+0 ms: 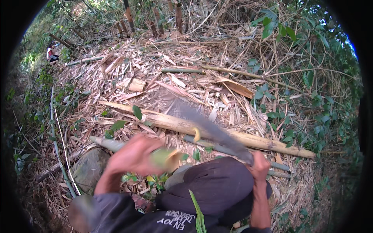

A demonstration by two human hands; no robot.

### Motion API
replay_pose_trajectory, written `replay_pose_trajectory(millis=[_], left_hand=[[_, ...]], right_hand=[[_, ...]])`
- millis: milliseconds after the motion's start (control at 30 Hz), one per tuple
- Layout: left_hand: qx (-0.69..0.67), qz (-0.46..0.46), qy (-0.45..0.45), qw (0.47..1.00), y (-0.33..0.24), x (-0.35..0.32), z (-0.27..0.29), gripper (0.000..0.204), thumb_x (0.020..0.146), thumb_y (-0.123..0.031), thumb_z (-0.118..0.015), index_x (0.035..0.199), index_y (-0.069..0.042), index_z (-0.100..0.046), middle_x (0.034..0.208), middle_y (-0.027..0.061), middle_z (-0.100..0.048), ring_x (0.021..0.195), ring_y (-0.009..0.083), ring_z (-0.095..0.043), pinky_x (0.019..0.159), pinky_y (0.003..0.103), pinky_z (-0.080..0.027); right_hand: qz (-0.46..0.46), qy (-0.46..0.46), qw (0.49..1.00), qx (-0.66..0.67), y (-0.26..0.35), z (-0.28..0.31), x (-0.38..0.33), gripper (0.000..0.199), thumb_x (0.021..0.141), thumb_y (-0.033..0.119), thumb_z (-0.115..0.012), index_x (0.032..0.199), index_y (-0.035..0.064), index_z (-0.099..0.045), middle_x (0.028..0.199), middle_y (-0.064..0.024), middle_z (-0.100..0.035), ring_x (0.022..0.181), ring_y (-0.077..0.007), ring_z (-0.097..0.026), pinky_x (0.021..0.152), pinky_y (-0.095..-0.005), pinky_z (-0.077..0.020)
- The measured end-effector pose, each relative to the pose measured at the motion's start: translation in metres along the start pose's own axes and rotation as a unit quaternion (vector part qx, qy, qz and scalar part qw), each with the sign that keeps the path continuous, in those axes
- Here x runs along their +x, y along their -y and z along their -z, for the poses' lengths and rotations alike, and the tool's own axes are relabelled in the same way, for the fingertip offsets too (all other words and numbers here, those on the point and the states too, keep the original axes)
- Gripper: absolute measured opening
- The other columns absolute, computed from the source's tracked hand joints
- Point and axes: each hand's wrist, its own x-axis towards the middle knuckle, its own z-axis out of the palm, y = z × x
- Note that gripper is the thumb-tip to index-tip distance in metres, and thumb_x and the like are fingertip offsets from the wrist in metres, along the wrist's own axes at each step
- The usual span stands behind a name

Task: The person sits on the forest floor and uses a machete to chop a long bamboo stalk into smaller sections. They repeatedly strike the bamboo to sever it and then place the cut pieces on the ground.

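Note:
My left hand [136, 154] is closed around a short piece of green bamboo [165, 159], whose pale cut end points right. Both are smeared by motion. My right hand [259, 166], beside my bent knee, grips the handle end of a machete [215, 132]. Its grey blade slants up and to the left, blurred, over a long pale pole on the ground. The blade and the bamboo piece are apart. A curved yellow strip [197, 134] shows just left of the blade.
The long pale pole [171, 122] lies across the ground in front of me, with thinner green poles [221, 147] near it. A boulder [91, 169] sits at left. Dry bamboo shavings [155, 66] cover the slope. Leafy brush [311, 105] stands right; a person [51, 53] is far left.

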Motion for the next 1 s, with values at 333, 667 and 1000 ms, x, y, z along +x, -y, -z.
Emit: replay_pose_trajectory(millis=[333, 667, 1000], left_hand=[[0.032, 0.219, 0.006, 0.975, -0.049, 0.086, 0.001, 0.040, 0.069, -0.029, -0.077, 0.094, 0.000, -0.063, 0.076, 0.0125, -0.063, 0.069, 0.0201, -0.062, 0.063, 0.034, -0.050], [0.254, -0.068, -0.021, 0.965, -0.014, 0.075, -0.046, 0.047, 0.075, -0.040, -0.073, 0.103, -0.004, -0.062, 0.097, 0.0125, -0.068, 0.087, 0.0257, -0.064, 0.079, 0.038, -0.049], [0.078, 0.194, 0.045, 0.977, -0.026, 0.093, -0.065, 0.029, 0.069, -0.023, -0.076, 0.081, -0.001, -0.063, 0.068, 0.0142, -0.063, 0.062, 0.0252, -0.063, 0.060, 0.039, -0.046]], right_hand=[[-0.194, -0.176, 0.958, -0.118, -0.109, 0.058, 0.014, 0.015, 0.079, 0.008, -0.067, 0.080, 0.0029, -0.053, 0.058, -0.0141, -0.053, 0.053, -0.0354, -0.054, 0.051, -0.0441, -0.0409], [0.048, -0.101, 0.987, 0.111, -0.012, 0.005, 0.026, 0.020, 0.064, 0.003, -0.065, 0.082, 0.0024, -0.056, 0.061, -0.0116, -0.056, 0.053, -0.0288, -0.059, 0.049, -0.0391, -0.0461], [0.136, -0.074, 0.983, 0.104, 0.022, -0.031, 0.046, 0.015, 0.065, 0.009, -0.067, 0.076, 0.0076, -0.057, 0.064, -0.0077, -0.056, 0.048, -0.0255, -0.058, 0.048, -0.0370, -0.0471]])
